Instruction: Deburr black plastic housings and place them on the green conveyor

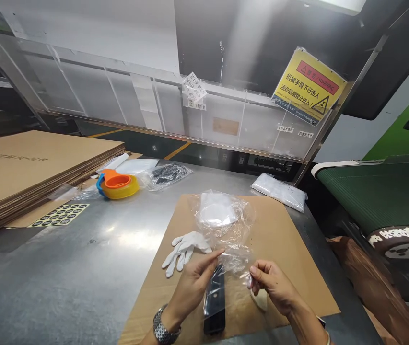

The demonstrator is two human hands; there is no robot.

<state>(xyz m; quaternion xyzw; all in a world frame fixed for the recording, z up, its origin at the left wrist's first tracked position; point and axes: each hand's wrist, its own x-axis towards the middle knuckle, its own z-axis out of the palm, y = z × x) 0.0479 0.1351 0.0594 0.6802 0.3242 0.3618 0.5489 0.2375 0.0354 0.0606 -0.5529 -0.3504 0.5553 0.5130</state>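
My left hand (197, 278), with a metal-band watch (164, 326) at the wrist, pinches the edge of a crinkled clear plastic bag (233, 261). Opposite it, my right hand (272, 283) grips another part of the film between thumb and fingers. Under and between the hands lies a long black object (215, 302), partly behind the film. A small pale piece (260, 301) shows beneath my right fingers; its kind is unclear. Left of the bag rests a white glove (186, 249). Farther off, a flat white item (218, 211) sits within clear plastic.
A cardboard sheet (283, 239) covers part of the metal table (99, 273). Tape rolls (120, 187), a sticker sheet (60, 214) and stacked cardboard (46, 167) are left. A plastic-wrapped pack (279, 191) lies at back right, near a green conveyor belt (380, 191).
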